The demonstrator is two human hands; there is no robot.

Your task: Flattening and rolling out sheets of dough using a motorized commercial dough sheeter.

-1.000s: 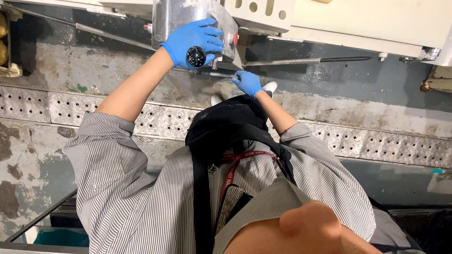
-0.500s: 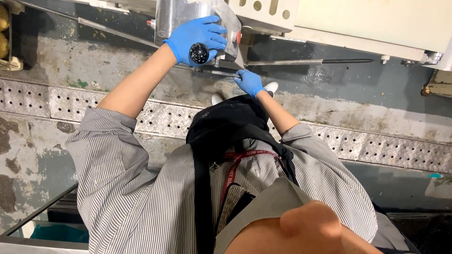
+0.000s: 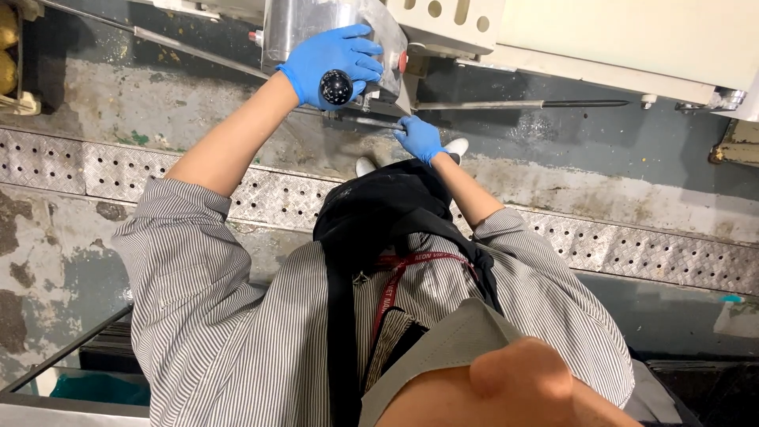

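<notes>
Concrete floor (image 3: 95, 79), grey and badly stained, paint worn off in patches. A perforated metal drain grate (image 3: 648, 257) crosses it in a long band from left to right. Cream-coloured machine housing (image 3: 632, 35) along the top edge, with round holes in one panel. A thin metal rod (image 3: 522, 103) lies level just below it (dark grip at its right end). Teal bin (image 3: 99, 389) at lower left, partly hidden.

Factory floor: steel machine (image 3: 332, 32), perforated floor grating (image 3: 632, 253)
</notes>
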